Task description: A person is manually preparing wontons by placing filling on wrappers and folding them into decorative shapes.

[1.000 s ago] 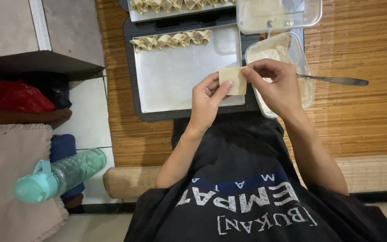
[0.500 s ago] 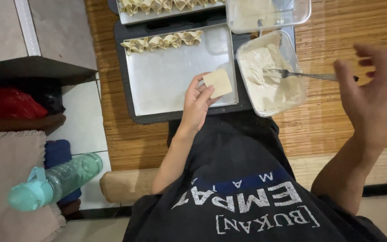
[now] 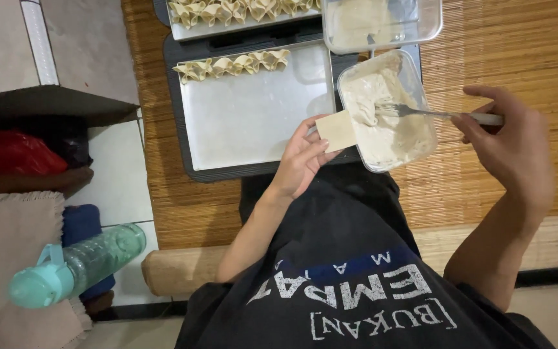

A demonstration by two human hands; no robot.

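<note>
A second ago both hands pinched the square pale dough wrapper (image 3: 336, 130) together. Since then the right hand (image 3: 508, 145) let go, swung out wide, and has now closed on the handle of the metal fork (image 3: 421, 112), whose tines sit in the clear plastic tub of pale filling (image 3: 389, 116). The left hand (image 3: 301, 161) alone holds the wrapper flat.

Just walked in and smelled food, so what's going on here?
A person sits on a woven mat. The left hand holds a square dough wrapper flat. The right hand grips a fork whose tines are sunk in pale filling in a clear tub. A metal tray ahead carries one row of folded dumplings.
</note>
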